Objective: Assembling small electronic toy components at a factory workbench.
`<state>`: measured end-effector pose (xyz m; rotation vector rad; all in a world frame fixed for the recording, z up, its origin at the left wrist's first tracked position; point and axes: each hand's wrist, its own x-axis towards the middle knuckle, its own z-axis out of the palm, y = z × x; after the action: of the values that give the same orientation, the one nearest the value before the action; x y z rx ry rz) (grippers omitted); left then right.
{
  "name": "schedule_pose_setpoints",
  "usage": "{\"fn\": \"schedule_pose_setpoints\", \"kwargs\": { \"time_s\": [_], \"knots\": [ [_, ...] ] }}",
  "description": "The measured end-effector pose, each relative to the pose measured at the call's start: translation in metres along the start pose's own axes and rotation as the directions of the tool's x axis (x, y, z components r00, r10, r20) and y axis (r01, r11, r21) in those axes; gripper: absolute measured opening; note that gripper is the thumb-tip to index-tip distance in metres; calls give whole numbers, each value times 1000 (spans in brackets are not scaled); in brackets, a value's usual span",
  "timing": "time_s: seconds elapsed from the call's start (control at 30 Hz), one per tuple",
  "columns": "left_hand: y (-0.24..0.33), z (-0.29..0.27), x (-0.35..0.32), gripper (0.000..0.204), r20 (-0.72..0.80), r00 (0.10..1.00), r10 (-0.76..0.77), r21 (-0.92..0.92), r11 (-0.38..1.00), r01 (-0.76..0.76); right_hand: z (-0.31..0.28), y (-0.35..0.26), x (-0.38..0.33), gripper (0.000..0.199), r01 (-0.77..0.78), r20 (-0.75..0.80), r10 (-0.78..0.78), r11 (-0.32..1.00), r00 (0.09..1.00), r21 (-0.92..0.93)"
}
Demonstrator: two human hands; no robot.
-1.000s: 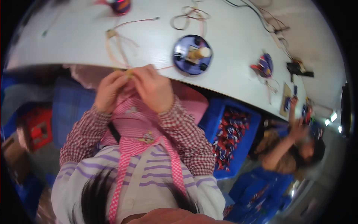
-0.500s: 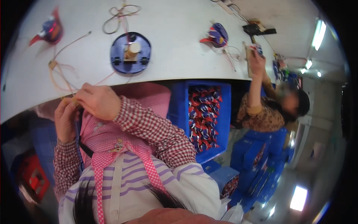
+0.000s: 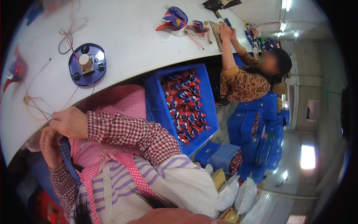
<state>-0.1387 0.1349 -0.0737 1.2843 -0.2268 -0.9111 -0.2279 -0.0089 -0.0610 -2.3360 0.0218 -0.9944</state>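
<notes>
My left hand (image 3: 51, 146) and my right hand (image 3: 71, 122) meet at the near left table edge. Their fingertips are pinched together on thin wires, and the exact spot they grip is partly hidden by the fingers. From there the wires run up to a small tan connector piece (image 3: 27, 100) lying on the table. A red and purple winged plastic part (image 3: 16, 69) sits beyond it at the far left. To the right of the wires rests a rounded dark blue base (image 3: 97, 70), with a pale cylinder (image 3: 85, 60) standing on its middle.
A blue crate (image 3: 209, 112) of red and purple parts stands below the table edge. More winged parts (image 3: 175, 19) and wires lie across the white table (image 3: 130, 44). A co-worker (image 3: 246, 84) handles something at the right. Stacked blue crates (image 3: 238, 125) and white sacks (image 3: 246, 194) are behind.
The view has swung, so table, base and crate appear farther left. My hands stay together, pinching the wires. More of the co-worker and the room shows at the right.
</notes>
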Motion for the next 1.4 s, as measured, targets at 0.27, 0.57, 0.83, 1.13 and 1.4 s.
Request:
{"fn": "schedule_pose_setpoints", "kwargs": {
  "time_s": [0.27,0.57,0.83,1.13,1.4],
  "knots": [
    [-3,-14,-8,20,37,999,29,-3,1000,-29,1,-7,-1,9,-7,38,8,999,999,-42],
    [0,-31,-46,61,-127,777,617,894,410,-180,-88,4,-22,22,-142,-99,149,987,984,69],
    [60,95,17,80,560,649,515,657,202,-727,-122,36,23,37,-466,-114,489,866,865,181],
    [13,122,97,102,523,644,558,782,-12,-624,-110,66,33,28,-299,25,301,952,953,-74],
    [9,125,102,99,483,715,506,837,-27,-547,-107,51,27,21,-54,-8,53,983,999,-178]
  ]
}}
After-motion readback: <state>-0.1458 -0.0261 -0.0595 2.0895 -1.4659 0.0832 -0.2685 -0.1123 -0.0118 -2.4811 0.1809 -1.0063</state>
